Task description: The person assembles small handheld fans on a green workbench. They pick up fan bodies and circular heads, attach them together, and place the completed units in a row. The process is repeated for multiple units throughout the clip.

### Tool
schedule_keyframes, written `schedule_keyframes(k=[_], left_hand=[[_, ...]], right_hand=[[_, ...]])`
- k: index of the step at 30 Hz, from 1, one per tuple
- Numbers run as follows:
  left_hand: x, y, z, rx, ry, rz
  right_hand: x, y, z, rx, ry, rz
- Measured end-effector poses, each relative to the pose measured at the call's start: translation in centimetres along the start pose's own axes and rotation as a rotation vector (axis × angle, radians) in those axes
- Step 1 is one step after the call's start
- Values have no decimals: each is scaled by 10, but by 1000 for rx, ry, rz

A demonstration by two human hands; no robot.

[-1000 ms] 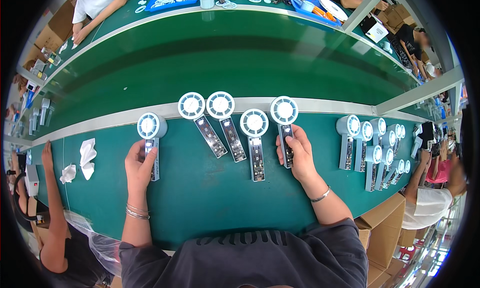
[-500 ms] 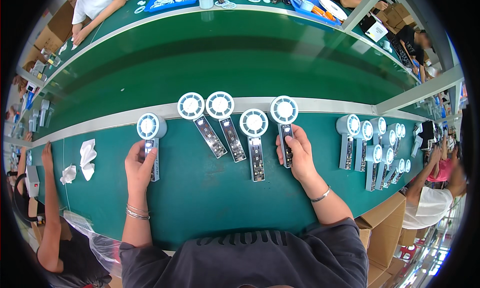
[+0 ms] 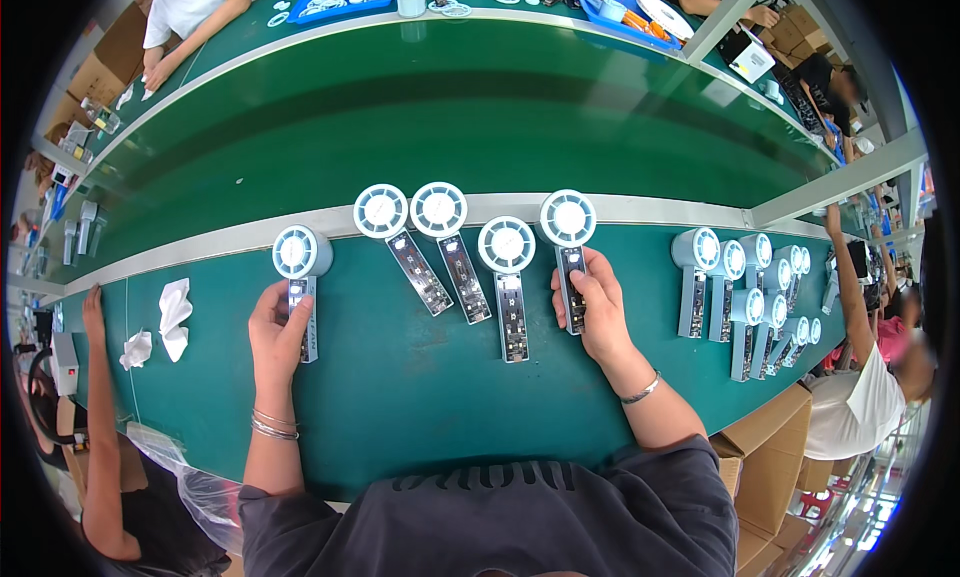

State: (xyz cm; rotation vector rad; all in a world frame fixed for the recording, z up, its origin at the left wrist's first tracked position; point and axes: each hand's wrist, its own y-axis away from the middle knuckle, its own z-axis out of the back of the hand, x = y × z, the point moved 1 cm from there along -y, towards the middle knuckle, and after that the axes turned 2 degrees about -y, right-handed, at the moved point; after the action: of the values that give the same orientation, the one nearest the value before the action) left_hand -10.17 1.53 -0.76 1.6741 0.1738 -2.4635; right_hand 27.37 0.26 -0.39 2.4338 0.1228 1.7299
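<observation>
My left hand (image 3: 273, 327) is closed around the handle of a pale blue handheld fan (image 3: 301, 252), thumb across its front. Farther right, my right hand (image 3: 598, 302) grips another handheld fan (image 3: 568, 219) by its handle, thumb on the dark front strip. Both fans have their round, spoked heads at the far end. Between my hands lie three more: a tilted fan (image 3: 381, 212), a second tilted fan (image 3: 439, 211) beside it, and a straighter fan (image 3: 507, 245) closer to my right hand. Their handle fronts show circuit boards.
Several similar fans (image 3: 743, 307) stand grouped at the right of the green table (image 3: 450, 407). Crumpled white tissue (image 3: 174, 319) lies at left. A pale rail (image 3: 650, 211) crosses behind. An open cardboard box (image 3: 775, 467) is at lower right. Co-workers sit on both sides and across.
My hands and the fans stay practically where they were. On the right, a co-worker's arm has risen toward the frame post.
</observation>
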Motion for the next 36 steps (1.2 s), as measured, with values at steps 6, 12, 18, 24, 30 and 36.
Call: schedule_keyframes(k=[6,12,18,24,30,36], left_hand=[[-1,0,0,2,-1,1],[1,-1,0,1,-16,8],[1,0,0,-8,-11,10],[2,-1,0,-1,-21,6],[4,-1,0,7,18,15],[2,3,0,-7,34,19]], right_hand=[[0,0,0,-1,8,-1],[0,0,1,-3,6,-4],[0,0,1,4,11,-2],[-1,0,2,7,9,3],[-1,0,-1,-62,23,-6],[7,-7,-5,-211,408,-18]])
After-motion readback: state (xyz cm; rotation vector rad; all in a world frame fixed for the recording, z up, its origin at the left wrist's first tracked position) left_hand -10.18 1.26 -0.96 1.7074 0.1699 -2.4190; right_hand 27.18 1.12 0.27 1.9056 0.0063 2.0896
